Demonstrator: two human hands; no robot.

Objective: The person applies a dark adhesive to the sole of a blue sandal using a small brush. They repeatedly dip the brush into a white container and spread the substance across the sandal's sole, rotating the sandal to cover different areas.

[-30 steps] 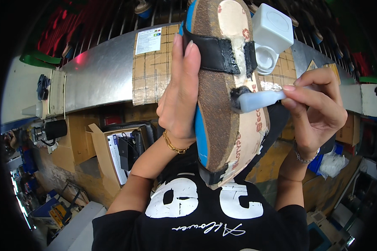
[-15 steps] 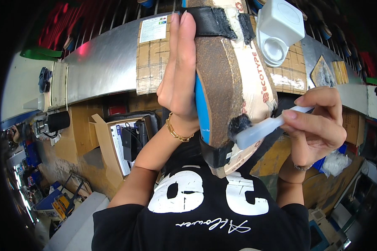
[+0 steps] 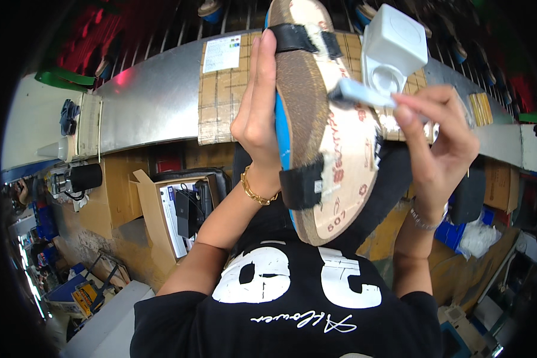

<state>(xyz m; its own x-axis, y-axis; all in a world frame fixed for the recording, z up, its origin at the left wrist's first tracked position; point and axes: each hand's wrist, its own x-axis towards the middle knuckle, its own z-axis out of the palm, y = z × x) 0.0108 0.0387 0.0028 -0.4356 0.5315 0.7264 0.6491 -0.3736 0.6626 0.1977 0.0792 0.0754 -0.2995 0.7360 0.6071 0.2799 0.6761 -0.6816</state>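
Observation:
My left hand (image 3: 258,113) grips a shoe (image 3: 304,95) by its left side, bottom facing up. Brown, grainy cork-like material runs along that bottom beside a beige board with red print, and blue shows at the left edge. Black strap ends (image 3: 302,190) fold onto the underside near both ends. Between thumb and fingers, my right hand (image 3: 438,140) pinches a brush (image 3: 367,94) with a pale, translucent handle. Its dark bristles are at the beige board's upper middle; motion blur hides whether they touch. The palm side of my left hand is hidden behind the shoe.
A white container (image 3: 398,39) with a round cup in front stands on a cardboard sheet (image 3: 218,89) over the metal bench (image 3: 143,95). Beyond are metal bars with shoes among them. An open carton (image 3: 155,206) with papers and a black device sits below left, a blue bin (image 3: 450,235) right.
The brush has moved from beside the near strap up to the shoe's upper middle. The shoe has turned, so more of its beige underside faces up.

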